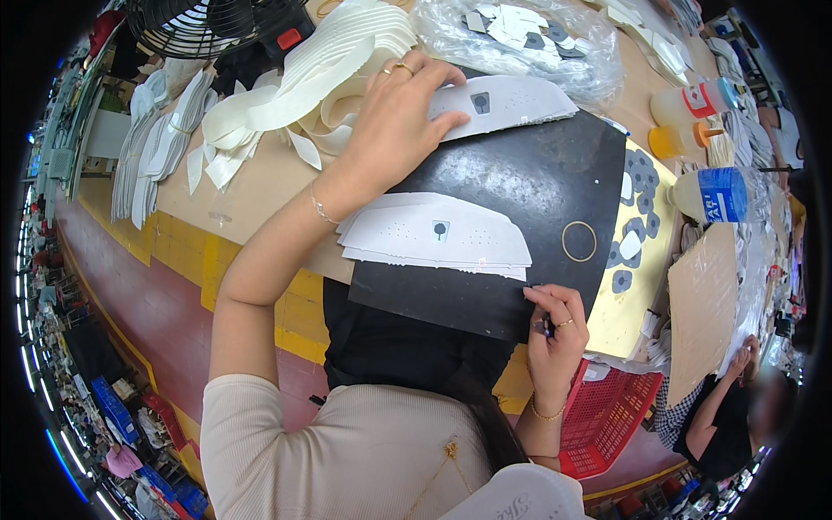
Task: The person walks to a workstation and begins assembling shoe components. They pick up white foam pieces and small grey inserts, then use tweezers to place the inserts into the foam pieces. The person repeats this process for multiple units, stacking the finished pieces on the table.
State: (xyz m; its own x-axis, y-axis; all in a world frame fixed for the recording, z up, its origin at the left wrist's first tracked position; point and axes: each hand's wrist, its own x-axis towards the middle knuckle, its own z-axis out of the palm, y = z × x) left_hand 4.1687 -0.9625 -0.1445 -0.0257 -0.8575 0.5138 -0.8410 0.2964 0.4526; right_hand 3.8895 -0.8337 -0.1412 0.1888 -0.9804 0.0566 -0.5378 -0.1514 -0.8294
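Note:
My left hand (400,121) reaches to the far side of the black mat (520,173) and grips the left end of a stack of white curved cut pieces (520,102), thumb on the near edge. Its top piece has rows of small holes and a dark grey patch. Nearer to me lies a second stack of similar white pieces (390,227), fanned at its edges, also with a dark patch on top. My right hand (556,334) is at the mat's near edge, fingers curled around a small dark thing that is mostly hidden. A rubber band (595,242) lies on the mat.
A yellow sheet (607,325) with loose dark patches lies to the right, near several bottles (680,139) and cardboard (702,303). Cream strips (347,61), a fan (212,22) and a plastic bag (598,65) are at the back. A red basket (607,416) stands below.

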